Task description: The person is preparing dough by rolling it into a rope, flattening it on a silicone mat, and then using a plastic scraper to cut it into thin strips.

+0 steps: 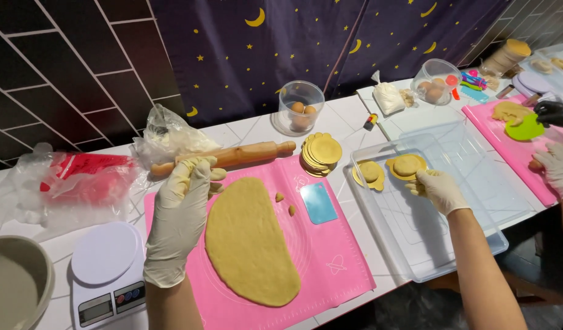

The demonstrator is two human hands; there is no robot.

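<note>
A long oval sheet of rolled yellow dough lies on a pink silicone mat. My left hand, in a white glove, hovers at the dough's upper left edge with fingers curled and nothing in it. My right hand, also gloved, holds a round yellow disc topped with a dough round inside a clear plastic tray. A second disc with dough lies in the tray just left of it.
A wooden rolling pin, a stack of yellow discs and a blue scraper sit by the mat. A white scale and grey bowl stand left. Another person's gloved hands work on a second pink mat at right.
</note>
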